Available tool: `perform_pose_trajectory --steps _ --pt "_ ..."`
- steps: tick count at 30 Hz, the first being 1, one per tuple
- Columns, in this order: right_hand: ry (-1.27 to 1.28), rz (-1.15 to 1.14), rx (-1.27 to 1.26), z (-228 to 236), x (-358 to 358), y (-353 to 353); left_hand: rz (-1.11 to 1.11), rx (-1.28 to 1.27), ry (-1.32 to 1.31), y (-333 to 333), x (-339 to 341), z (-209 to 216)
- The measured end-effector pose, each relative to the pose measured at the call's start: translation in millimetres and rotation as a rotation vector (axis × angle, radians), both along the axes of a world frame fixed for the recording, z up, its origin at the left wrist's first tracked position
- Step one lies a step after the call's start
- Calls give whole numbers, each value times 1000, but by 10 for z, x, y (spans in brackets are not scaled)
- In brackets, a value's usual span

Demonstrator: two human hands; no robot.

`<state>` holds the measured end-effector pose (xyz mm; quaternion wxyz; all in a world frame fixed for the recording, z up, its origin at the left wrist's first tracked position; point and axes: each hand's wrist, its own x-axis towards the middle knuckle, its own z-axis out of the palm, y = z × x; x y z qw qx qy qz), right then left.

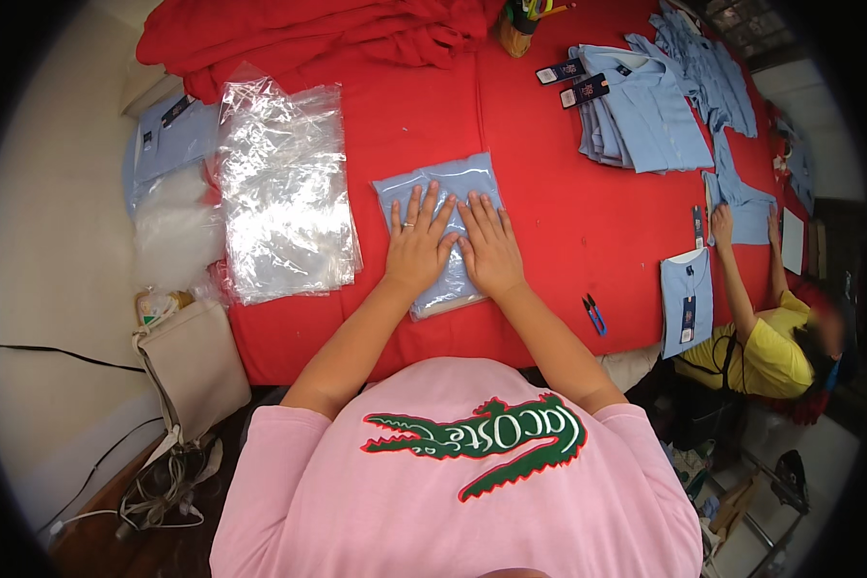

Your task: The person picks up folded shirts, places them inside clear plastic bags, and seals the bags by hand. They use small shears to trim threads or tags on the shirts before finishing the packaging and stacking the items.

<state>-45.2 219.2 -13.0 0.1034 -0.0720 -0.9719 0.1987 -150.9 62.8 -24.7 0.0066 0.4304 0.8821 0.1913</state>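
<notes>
In front of me on the red-covered table lies a folded light-blue shirt in a clear plastic bag (450, 279). My left hand (419, 241), with a ring on one finger, rests flat on its left part. On the right part my right hand (489, 243) lies flat too, its thumb close to the left thumb. Both hands have their fingers stretched out and grasp nothing. To the left is a stack of shiny clear plastic bags (284, 193). A pair of blue-handled thread snips (595, 315) lies to the right.
Folded blue shirts with dark tags (645, 116) are stacked at the far right. At the right edge a co-worker in yellow (771, 352) handles a blue shirt (742, 207); a folded shirt (686, 299) lies nearby. Red cloth (318, 39) is heaped at the back. A beige bag (195, 366) hangs left.
</notes>
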Motion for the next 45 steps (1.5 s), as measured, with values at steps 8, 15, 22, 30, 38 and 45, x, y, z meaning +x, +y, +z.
perform_pose_trajectory --steps 8,15,22,30,38,45 --pt "91 -9 -355 162 202 289 -44 225 -223 -314 -129 157" --pt "-199 -297 -804 236 599 491 406 463 -992 -981 573 204" --pt "-95 -570 -1153 -116 429 558 43 267 -311 -375 512 501" --pt "-20 -183 -808 339 758 418 -113 -166 -477 169 -48 216" --pt "-126 67 -1007 419 1378 450 -178 -94 -637 112 -137 350" --pt "-38 -164 -1410 470 1108 577 -166 -56 -817 -627 405 912"
